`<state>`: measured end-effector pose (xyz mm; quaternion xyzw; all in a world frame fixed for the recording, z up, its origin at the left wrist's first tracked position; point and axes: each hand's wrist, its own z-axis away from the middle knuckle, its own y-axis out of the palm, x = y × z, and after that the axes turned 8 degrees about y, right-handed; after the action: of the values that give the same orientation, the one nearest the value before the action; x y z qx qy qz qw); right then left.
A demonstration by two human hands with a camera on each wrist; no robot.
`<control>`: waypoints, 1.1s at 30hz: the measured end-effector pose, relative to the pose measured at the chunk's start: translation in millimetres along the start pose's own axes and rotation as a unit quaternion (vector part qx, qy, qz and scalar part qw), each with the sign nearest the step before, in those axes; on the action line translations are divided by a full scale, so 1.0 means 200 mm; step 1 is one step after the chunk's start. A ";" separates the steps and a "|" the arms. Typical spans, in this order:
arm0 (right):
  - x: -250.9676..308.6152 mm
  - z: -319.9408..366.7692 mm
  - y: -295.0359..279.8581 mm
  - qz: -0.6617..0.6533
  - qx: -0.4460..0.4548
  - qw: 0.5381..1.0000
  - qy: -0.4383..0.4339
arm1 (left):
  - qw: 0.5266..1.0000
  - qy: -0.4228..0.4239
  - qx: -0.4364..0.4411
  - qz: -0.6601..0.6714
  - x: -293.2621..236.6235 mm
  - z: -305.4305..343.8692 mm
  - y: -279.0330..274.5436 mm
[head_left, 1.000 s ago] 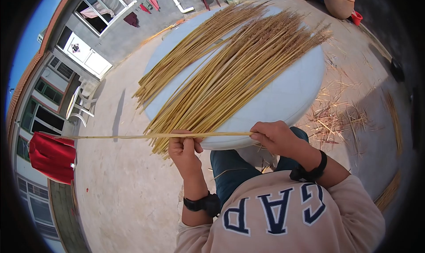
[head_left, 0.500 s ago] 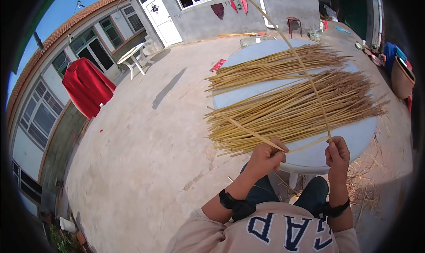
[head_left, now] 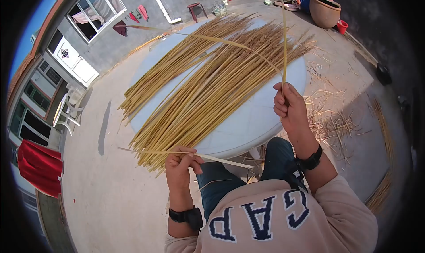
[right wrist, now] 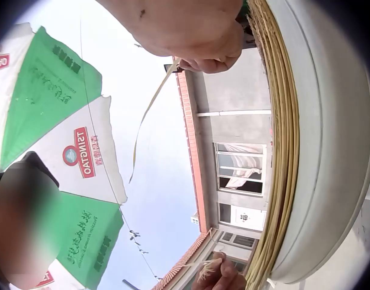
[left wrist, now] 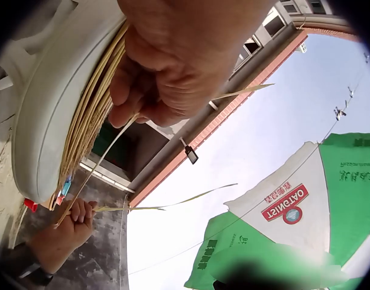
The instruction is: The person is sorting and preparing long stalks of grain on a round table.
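Note:
My left hand [head_left: 179, 166] is at the near edge of the table, pinching a thin pale strip [head_left: 223, 160] that sticks out on both sides of the fingers. Raised over the table's right side, my right hand [head_left: 293, 108] grips a long stalk [head_left: 284, 36] pointing up and away. A long, flat peeled strip [head_left: 212, 39] runs off leftward from that same hand in a curve. Bundles of dry stalks with brown feathery tops [head_left: 199, 93] lie across the round table in two groups. In the left wrist view the left hand [left wrist: 173, 66] holds its strip between thumb and fingertips.
The round pale table [head_left: 248, 129] stands right before my knees. Loose stalk scraps [head_left: 332, 120] litter the ground to its right. Farther off are a large clay pot [head_left: 324, 12], a red stool [head_left: 197, 12] and a white chair [head_left: 66, 113]. A red garment [head_left: 40, 169] hangs at left.
At first both hands held one stalk level; then it stood upright in the right hand, a strip stretching toward the left. Now the right hand is higher and the hands are farther apart.

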<state>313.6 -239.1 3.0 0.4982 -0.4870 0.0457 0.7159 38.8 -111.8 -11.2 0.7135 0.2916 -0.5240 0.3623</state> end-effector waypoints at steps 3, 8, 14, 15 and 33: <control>0.00 0.02 -0.01 0.054 0.036 0.995 0.071 | 0.990 -0.061 0.124 -0.035 0.03 -0.01 -0.12; -0.12 0.07 0.06 0.105 0.117 0.973 0.169 | 0.966 -0.085 0.219 -0.110 -0.03 -0.03 0.03; -0.25 0.16 0.14 0.227 0.243 0.912 0.241 | 0.990 -0.002 0.127 -0.066 -0.02 -0.10 0.20; -0.27 0.17 0.15 0.225 0.245 0.910 0.247 | 0.992 0.018 0.112 -0.054 -0.01 -0.10 0.22; -0.35 0.20 0.11 0.341 0.214 0.910 0.102 | 0.989 0.110 -0.017 -0.095 0.07 -0.04 0.25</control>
<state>240.0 -228.7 -32.6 0.4357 -0.5304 0.4403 0.5787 87.3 -132.4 -12.0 0.7299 0.4048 -0.4692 0.2887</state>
